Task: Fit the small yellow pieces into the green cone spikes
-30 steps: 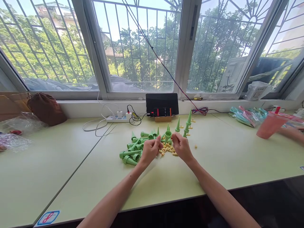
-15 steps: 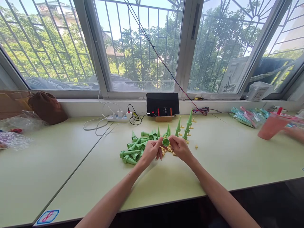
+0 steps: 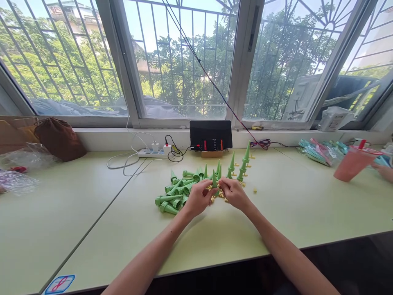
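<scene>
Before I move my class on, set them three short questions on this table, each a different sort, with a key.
1. True or false: the left hand holds a green cone with its tip pointing up.
2. What colour is the cup on the right? (a) blue (b) pink (c) black
3. Fill in: the brown pouch is to the ___ of the power strip.
Key: 1 true; 2 b; 3 left.

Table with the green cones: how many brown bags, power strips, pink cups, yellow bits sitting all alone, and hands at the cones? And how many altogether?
Brown bag: 1
Power strip: 1
Pink cup: 1
Lone yellow bit: 1
Left hand and right hand at the green cones: 2
Total: 6
</scene>
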A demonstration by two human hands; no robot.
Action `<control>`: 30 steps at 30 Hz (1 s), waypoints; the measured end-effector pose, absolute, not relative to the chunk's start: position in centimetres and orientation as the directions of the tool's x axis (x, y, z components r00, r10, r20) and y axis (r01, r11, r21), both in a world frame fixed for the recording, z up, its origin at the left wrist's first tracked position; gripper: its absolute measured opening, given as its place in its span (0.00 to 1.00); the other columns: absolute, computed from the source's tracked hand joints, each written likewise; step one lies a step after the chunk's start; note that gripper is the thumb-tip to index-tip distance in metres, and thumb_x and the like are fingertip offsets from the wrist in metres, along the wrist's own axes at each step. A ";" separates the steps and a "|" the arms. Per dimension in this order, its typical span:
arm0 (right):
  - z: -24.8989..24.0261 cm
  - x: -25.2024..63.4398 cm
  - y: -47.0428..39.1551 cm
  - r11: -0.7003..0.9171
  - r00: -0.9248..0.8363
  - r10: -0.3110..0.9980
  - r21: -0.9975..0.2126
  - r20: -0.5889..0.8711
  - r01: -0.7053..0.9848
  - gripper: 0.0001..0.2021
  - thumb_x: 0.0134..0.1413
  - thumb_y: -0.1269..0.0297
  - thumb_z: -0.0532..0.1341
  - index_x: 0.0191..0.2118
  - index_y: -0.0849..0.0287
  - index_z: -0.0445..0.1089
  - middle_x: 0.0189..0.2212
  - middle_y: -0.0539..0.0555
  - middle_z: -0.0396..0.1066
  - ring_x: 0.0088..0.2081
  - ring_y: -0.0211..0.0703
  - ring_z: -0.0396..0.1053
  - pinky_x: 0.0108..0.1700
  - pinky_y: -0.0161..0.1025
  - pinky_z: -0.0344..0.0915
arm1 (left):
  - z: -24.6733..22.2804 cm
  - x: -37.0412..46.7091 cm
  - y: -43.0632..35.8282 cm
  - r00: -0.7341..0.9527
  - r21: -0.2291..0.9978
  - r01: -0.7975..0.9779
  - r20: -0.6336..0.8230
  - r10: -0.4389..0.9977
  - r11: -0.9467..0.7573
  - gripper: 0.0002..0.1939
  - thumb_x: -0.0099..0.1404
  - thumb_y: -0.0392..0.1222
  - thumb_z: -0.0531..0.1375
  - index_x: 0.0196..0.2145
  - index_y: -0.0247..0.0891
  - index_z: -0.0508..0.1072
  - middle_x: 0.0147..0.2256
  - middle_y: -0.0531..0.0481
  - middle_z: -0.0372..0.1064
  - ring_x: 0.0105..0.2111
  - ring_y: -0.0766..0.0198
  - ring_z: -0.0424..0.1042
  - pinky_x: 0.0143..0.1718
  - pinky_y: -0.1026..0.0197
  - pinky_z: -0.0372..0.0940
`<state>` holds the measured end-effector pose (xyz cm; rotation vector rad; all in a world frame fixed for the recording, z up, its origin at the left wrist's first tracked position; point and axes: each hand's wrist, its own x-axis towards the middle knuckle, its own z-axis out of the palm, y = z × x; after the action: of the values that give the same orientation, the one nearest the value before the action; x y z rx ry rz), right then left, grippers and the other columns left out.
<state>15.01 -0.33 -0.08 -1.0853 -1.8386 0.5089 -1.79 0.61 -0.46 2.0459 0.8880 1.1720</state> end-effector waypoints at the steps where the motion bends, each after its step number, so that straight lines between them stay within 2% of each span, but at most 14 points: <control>1: -0.1 15.0 -0.3 0.526 -0.195 0.845 -0.706 0.498 0.475 0.18 0.64 0.59 0.48 0.23 0.58 0.51 0.19 0.46 0.54 0.23 0.35 0.50 0.26 0.34 0.48 | -0.5 -1.8 0.6 0.385 0.730 0.272 0.515 0.766 -0.627 0.10 0.65 0.44 0.57 0.30 0.35 0.71 0.31 0.51 0.66 0.18 0.74 0.63 0.19 0.69 0.58; 4: -0.2 15.0 -0.2 0.514 -0.172 0.848 -0.698 0.501 0.498 0.18 0.64 0.59 0.48 0.23 0.58 0.52 0.19 0.46 0.55 0.23 0.35 0.51 0.26 0.34 0.48 | -0.5 -1.6 0.6 0.390 0.645 0.317 0.579 0.716 -0.695 0.08 0.66 0.40 0.55 0.38 0.38 0.74 0.39 0.49 0.68 0.21 0.75 0.62 0.23 0.69 0.59; 8: -0.5 15.2 0.0 0.500 -0.094 0.843 -0.704 0.530 0.505 0.17 0.64 0.58 0.49 0.24 0.58 0.53 0.19 0.46 0.53 0.22 0.35 0.50 0.25 0.34 0.48 | -0.1 -1.5 0.4 0.302 0.642 0.340 0.618 0.726 -0.688 0.13 0.67 0.43 0.55 0.46 0.39 0.73 0.43 0.46 0.69 0.21 0.75 0.62 0.23 0.68 0.59; 10: -0.6 15.3 0.1 0.488 -0.050 0.841 -0.715 0.539 0.501 0.16 0.64 0.57 0.48 0.25 0.57 0.56 0.18 0.45 0.52 0.21 0.35 0.50 0.25 0.34 0.48 | 0.1 -1.4 0.3 0.216 0.699 0.344 0.591 0.777 -0.627 0.14 0.67 0.48 0.54 0.41 0.36 0.74 0.37 0.47 0.71 0.19 0.74 0.62 0.21 0.68 0.58; 11: -0.6 15.4 0.1 0.485 -0.034 0.838 -0.716 0.544 0.502 0.16 0.64 0.57 0.48 0.26 0.57 0.57 0.17 0.45 0.52 0.21 0.35 0.50 0.25 0.34 0.48 | 0.2 -1.4 0.2 0.183 0.748 0.334 0.545 0.818 -0.573 0.17 0.67 0.51 0.53 0.35 0.35 0.75 0.30 0.49 0.71 0.17 0.73 0.61 0.19 0.68 0.57; 13: -0.6 15.5 0.0 0.491 -0.020 0.829 -0.712 0.559 0.502 0.15 0.65 0.57 0.48 0.27 0.57 0.58 0.17 0.45 0.52 0.20 0.35 0.50 0.25 0.34 0.49 | 0.5 -1.3 0.2 0.171 0.861 0.276 0.393 0.903 -0.427 0.26 0.66 0.57 0.51 0.23 0.34 0.72 0.17 0.52 0.64 0.13 0.72 0.58 0.15 0.67 0.54; 15: -0.4 15.4 -0.2 0.513 -0.044 0.820 -0.698 0.571 0.499 0.16 0.65 0.57 0.49 0.27 0.57 0.57 0.18 0.45 0.52 0.21 0.34 0.50 0.25 0.33 0.49 | 0.7 -1.2 0.1 0.235 0.946 0.184 0.220 0.947 -0.266 0.32 0.65 0.62 0.48 0.18 0.34 0.70 0.11 0.53 0.59 0.09 0.71 0.56 0.12 0.67 0.50; 17: -0.2 15.2 -0.4 0.542 -0.098 0.812 -0.681 0.575 0.492 0.17 0.65 0.57 0.49 0.25 0.57 0.55 0.18 0.45 0.52 0.21 0.34 0.50 0.26 0.33 0.50 | 1.0 -1.1 0.0 0.316 0.984 0.106 0.104 0.943 -0.144 0.34 0.64 0.65 0.47 0.17 0.34 0.70 0.11 0.52 0.61 0.08 0.71 0.57 0.10 0.67 0.49; 21: 0.0 15.1 -0.7 0.567 -0.144 0.801 -0.657 0.582 0.498 0.17 0.65 0.58 0.49 0.25 0.58 0.55 0.19 0.45 0.53 0.22 0.34 0.50 0.27 0.33 0.50 | 1.3 -1.0 -0.1 0.360 0.996 0.058 0.039 0.932 -0.064 0.33 0.61 0.67 0.52 0.18 0.32 0.71 0.11 0.51 0.63 0.09 0.71 0.59 0.11 0.68 0.51; 25: -0.1 15.2 -0.7 0.545 -0.141 0.820 -0.679 0.555 0.491 0.17 0.65 0.58 0.49 0.25 0.58 0.56 0.18 0.45 0.53 0.22 0.34 0.51 0.27 0.33 0.50 | 1.0 -1.1 -0.1 0.387 0.998 0.033 0.038 0.921 -0.055 0.31 0.61 0.66 0.53 0.20 0.32 0.71 0.12 0.50 0.65 0.10 0.71 0.61 0.13 0.69 0.53; 30: -0.4 15.2 -0.5 0.508 -0.131 0.847 -0.713 0.515 0.483 0.17 0.64 0.58 0.48 0.24 0.57 0.55 0.17 0.45 0.54 0.21 0.35 0.51 0.26 0.34 0.49 | 0.2 -1.3 0.0 0.390 0.990 0.018 0.125 0.912 -0.143 0.24 0.60 0.60 0.58 0.23 0.34 0.69 0.13 0.53 0.66 0.11 0.71 0.61 0.14 0.69 0.55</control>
<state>15.22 -0.50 -0.37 -1.1188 -1.7783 0.4686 -1.30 0.03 0.15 1.5042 0.8720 0.9804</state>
